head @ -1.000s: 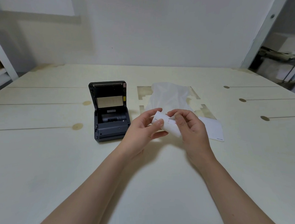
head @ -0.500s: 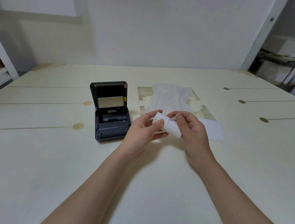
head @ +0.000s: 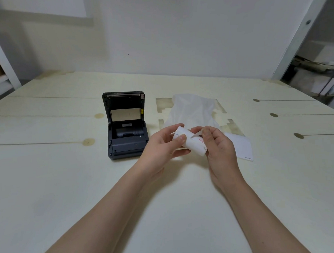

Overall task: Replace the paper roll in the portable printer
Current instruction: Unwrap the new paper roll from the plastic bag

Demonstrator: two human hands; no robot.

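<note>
Above the table (head: 50,188), both hands are holding the paper roll (head: 190,142): the left hand (head: 161,145) is gripping its left end with closed fingers, the right hand (head: 218,145) is pinching its loose flap. Farther left, the printer (head: 126,139) is sitting open; a plastic bag (head: 192,110) is lying behind.
</note>
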